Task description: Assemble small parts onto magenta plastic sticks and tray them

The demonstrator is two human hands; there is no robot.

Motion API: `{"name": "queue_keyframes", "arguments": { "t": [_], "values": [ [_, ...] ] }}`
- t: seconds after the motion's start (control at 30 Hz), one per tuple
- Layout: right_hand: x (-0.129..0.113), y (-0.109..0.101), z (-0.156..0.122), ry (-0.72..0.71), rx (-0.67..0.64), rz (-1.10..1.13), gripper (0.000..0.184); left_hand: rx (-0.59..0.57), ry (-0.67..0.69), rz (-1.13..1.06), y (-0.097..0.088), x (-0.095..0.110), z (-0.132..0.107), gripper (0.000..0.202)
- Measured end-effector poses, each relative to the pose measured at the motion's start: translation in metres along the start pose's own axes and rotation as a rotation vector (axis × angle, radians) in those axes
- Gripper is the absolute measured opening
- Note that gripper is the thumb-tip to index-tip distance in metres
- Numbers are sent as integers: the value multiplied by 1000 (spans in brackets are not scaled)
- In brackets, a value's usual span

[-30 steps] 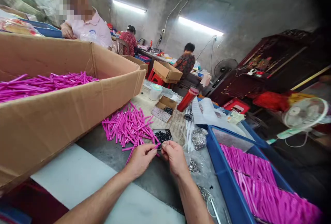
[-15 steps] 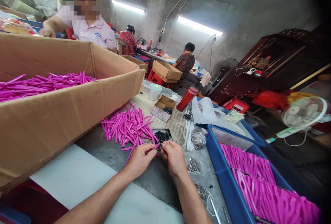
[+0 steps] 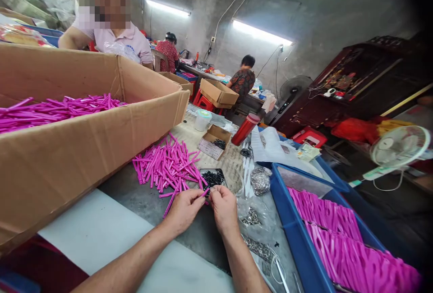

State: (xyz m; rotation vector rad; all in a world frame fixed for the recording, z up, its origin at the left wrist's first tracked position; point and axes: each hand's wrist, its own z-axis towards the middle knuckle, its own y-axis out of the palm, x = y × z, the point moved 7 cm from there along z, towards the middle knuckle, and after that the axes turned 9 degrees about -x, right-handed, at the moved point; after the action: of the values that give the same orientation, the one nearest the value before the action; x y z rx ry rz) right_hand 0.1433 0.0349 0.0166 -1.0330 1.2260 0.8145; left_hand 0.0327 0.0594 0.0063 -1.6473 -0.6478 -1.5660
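My left hand (image 3: 185, 208) is closed on a slim magenta plastic handle (image 3: 205, 192), its tip poking out between thumb and forefinger. Close beside it, my right hand (image 3: 222, 203) is pinched at the handle's end; whatever small part sits in those fingers is too hidden to make out. Just beyond both hands lies a dark tray (image 3: 213, 176) of small black pieces. A loose heap of magenta handles (image 3: 165, 162) spreads over the table to the left of the tray.
A large cardboard box (image 3: 84, 135) of magenta pieces stands at left. On the right, a blue crate (image 3: 291, 230) holds rows of them. Bags of metal bits (image 3: 251, 216), a small carton (image 3: 215, 142) and a red flask (image 3: 245, 129) occupy the table. A co-worker (image 3: 115, 40) sits opposite.
My right hand has shifted slightly left, closer against my left hand and the handle. The left hand stays nearly still. The co-worker's arm has drawn back behind the large box.
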Motion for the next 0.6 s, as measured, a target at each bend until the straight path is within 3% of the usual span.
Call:
{"name": "queue_keyframes", "arguments": {
  "t": [0.43, 0.6],
  "values": [
    [-7, -7, -6, -12, -48, -26, 25, -43, -69, -138, 5, -6, 0, 17],
    [-32, -39, -12, -48, -31, -187, 25, -61, -88, -135, 5, -5, -2, 17]
  ]
}}
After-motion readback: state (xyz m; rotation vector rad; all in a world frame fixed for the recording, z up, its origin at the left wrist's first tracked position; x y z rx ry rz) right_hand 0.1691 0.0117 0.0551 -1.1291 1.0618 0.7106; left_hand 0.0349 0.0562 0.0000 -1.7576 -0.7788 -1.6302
